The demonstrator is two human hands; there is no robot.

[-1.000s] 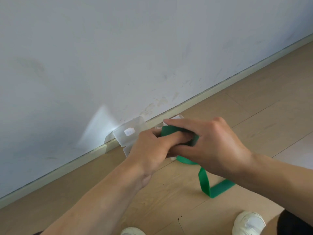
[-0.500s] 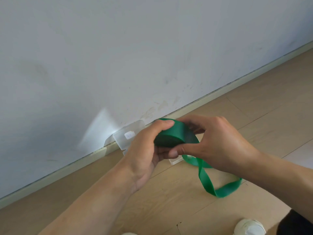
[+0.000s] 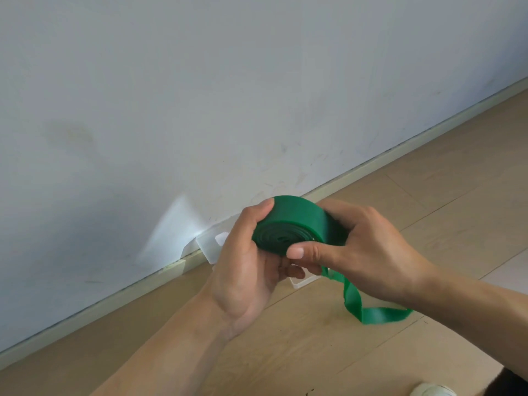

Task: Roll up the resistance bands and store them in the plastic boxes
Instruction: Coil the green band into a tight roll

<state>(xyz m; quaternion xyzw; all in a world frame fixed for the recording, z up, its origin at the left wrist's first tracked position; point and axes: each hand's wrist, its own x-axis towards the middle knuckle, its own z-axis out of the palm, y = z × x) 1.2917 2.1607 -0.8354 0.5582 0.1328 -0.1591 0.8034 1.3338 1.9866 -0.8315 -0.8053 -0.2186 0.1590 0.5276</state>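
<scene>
The green resistance band (image 3: 297, 221) is mostly wound into a thick roll, held up in the air above the floor, with its spiral end face turned toward the person. A loose tail comes off the roll's lower right side, drops down with a twist and ends lying on the wooden floor (image 3: 443, 224).

The left hand (image 3: 245, 270) cups the roll from the left: its thumb is curled over the top of the outer wrap and its fingers come round underneath. The right hand (image 3: 368, 252) grips from the other side, thumb pressed flat against the lower edge of the spiral face, fingers wrapped behind the roll (their tips are hidden from here).

Just behind and below the hands, a clear plastic box (image 3: 210, 248) sits on the floor against the skirting board (image 3: 371, 167), mostly covered by the left hand; one pale corner pokes out below the fingers. Above it rises a scuffed white wall (image 3: 228, 95). The toe of a white shoe (image 3: 431, 391) shows at the bottom right edge.
</scene>
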